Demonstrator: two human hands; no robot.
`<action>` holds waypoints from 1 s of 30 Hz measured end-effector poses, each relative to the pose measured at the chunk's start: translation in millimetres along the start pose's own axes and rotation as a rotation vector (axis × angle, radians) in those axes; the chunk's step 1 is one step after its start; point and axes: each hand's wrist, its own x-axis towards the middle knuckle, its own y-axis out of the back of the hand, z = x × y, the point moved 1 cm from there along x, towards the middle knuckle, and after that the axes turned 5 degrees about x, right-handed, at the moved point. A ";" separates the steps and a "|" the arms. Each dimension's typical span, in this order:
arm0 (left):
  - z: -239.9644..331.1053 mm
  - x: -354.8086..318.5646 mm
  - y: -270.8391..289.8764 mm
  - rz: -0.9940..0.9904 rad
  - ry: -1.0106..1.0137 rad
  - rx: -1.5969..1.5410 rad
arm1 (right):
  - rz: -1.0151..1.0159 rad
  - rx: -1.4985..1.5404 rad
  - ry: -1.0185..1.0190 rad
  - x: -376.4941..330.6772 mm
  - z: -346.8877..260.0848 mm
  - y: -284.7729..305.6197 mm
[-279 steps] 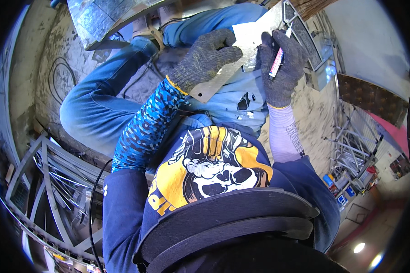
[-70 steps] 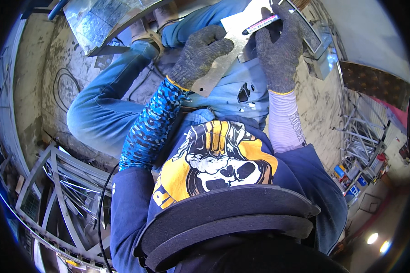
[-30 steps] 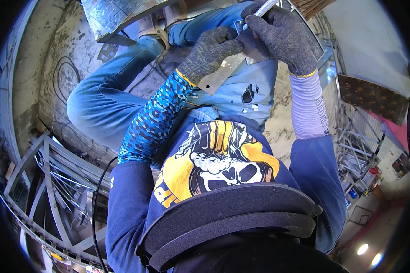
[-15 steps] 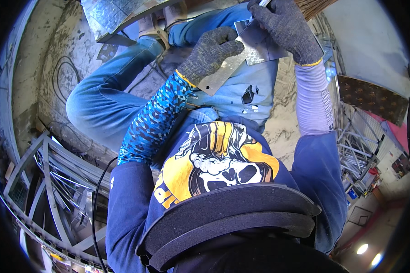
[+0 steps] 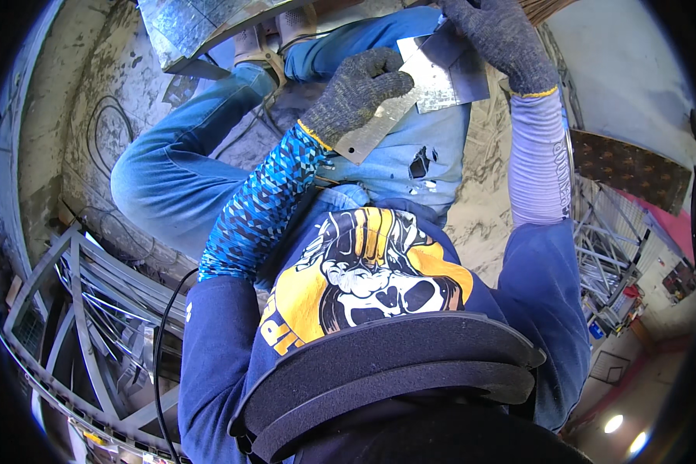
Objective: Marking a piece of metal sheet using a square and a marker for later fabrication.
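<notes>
My left hand (image 5: pixel 359 93), in a dark grey knit glove, grips a flat steel strip (image 5: pixel 375 131) with a small hole at its near end. The strip slants across my thigh and reaches onto a shiny piece of sheet metal (image 5: pixel 441 81) with dark lines on it. My right hand (image 5: pixel 506 42), gloved the same way, is at the top edge above the sheet's far right corner. Its fingers are bent and partly cut off by the picture's edge, so what they hold is hidden.
A metal-topped bench or box (image 5: pixel 201 31) stands ahead at the left. Steel frames and bars (image 5: pixel 93 309) lie at the lower left, with a black cable (image 5: pixel 162 348) beside my arm. Broom bristles (image 5: pixel 545 9) show at the top right. A dark brown panel (image 5: pixel 634 170) is further right.
My right hand has moved up and slightly right, uncovering more of the sheet metal. A thin light object seen at its fingertips is now out of sight. My left hand stays nearly still.
</notes>
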 end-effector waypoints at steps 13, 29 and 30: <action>-4.2 -0.8 -0.9 0.009 0.001 0.003 | -0.064 0.123 -0.013 -12.4 -8.6 -5.8; -9.9 -0.6 0.4 0.027 -0.231 0.206 | -0.290 -0.059 -0.177 -16.4 -28.2 -19.5; -10.4 -0.4 0.1 0.025 -0.231 0.205 | -0.289 -0.059 -0.179 -16.1 -27.6 -19.4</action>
